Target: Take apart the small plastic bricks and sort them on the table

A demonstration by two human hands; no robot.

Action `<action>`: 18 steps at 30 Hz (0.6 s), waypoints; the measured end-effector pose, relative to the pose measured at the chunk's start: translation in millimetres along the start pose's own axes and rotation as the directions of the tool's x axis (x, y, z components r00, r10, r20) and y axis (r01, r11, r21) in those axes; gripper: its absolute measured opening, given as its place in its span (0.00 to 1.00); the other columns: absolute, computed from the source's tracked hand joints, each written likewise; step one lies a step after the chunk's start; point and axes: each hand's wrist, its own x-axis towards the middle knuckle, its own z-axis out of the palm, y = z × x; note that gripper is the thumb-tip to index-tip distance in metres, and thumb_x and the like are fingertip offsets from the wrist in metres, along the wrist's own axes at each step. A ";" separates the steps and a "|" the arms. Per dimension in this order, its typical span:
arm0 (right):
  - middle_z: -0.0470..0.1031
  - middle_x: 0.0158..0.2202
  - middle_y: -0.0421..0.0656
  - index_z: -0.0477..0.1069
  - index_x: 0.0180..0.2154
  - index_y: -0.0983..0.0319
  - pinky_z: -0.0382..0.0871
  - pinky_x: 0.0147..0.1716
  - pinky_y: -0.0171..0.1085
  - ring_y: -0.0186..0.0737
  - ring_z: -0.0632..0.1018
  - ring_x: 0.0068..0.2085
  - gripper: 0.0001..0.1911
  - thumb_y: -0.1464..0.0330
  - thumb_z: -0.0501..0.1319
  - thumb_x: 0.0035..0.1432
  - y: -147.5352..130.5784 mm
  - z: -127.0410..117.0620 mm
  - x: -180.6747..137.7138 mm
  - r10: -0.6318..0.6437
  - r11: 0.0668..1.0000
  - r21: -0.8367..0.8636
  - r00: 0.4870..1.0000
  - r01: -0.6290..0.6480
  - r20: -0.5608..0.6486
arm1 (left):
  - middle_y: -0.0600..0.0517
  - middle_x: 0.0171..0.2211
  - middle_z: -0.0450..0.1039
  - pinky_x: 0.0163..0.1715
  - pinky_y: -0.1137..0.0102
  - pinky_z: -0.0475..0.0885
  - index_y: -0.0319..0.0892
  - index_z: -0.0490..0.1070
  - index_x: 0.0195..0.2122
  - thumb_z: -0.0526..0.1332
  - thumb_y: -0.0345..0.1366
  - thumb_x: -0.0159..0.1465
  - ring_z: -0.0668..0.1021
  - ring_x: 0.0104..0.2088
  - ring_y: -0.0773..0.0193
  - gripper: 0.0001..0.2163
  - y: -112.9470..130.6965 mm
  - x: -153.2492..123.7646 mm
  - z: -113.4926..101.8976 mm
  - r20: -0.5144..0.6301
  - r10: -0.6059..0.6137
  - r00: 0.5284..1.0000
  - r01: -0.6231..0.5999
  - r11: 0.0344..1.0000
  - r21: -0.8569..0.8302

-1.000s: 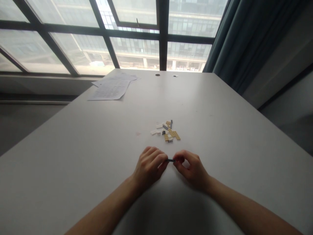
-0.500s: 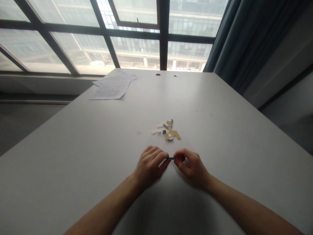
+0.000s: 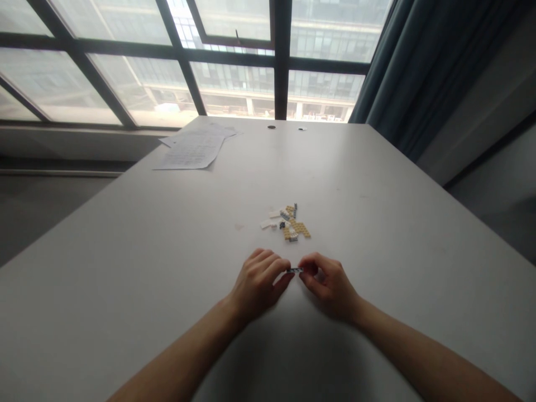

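Observation:
Between my two hands is a small, thin, dark grey building-brick plate (image 3: 295,270), held level with its long side toward me. My left hand (image 3: 263,279) pinches its left end between thumb and fingers. On the right end, the thumb and curled index finger of my right hand (image 3: 326,282) are closed. Just beyond my hands lies a loose pile of building bricks: tan plates (image 3: 300,228), white pieces (image 3: 267,224), grey pieces (image 3: 295,210) and a small black piece (image 3: 282,225).
All of this is on a long white table (image 3: 176,251). Printed paper sheets (image 3: 192,151) lie at its far left. Two round holes, one a dark grommet (image 3: 271,127), are near the far edge. Windows stand behind, and a blue curtain (image 3: 402,72) hangs at the right.
The plate has tilted slightly between my fingers, so more of its patterned face shows. My hands stay in almost the same place; the pile is unchanged.

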 end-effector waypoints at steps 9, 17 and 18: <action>0.69 0.26 0.37 0.69 0.34 0.61 0.64 0.28 0.31 0.33 0.69 0.27 0.05 0.75 0.59 0.54 0.5 -0.2 -0.1 0.008 1.000 0.004 1.000 -0.008 0.009 | 0.53 0.25 0.71 0.32 0.68 0.64 0.42 0.67 0.33 0.60 0.31 0.62 0.71 0.26 0.65 0.02 1.1 0.6 -0.3 0.012 0.007 1.000 -0.007 1.000 -0.008; 0.69 0.26 0.36 0.69 0.34 0.61 0.63 0.28 0.30 0.32 0.70 0.28 0.05 0.75 0.59 0.54 0.0 -0.3 0.6 0.016 1.000 -0.005 1.000 -0.016 0.013 | 0.53 0.25 0.71 0.32 0.68 0.64 0.42 0.67 0.33 0.59 0.32 0.63 0.70 0.27 0.65 0.02 0.4 0.5 0.2 0.048 0.005 0.999 -0.005 1.000 -0.009; 0.69 0.26 0.36 0.69 0.34 0.61 0.63 0.28 0.30 0.32 0.70 0.28 0.05 0.75 0.59 0.54 0.2 -0.2 0.6 0.016 1.000 -0.007 1.000 -0.016 0.012 | 0.53 0.25 0.71 0.32 0.68 0.63 0.42 0.67 0.33 0.59 0.32 0.63 0.70 0.27 0.65 0.02 0.4 0.5 0.1 0.051 0.004 0.999 -0.004 1.000 -0.008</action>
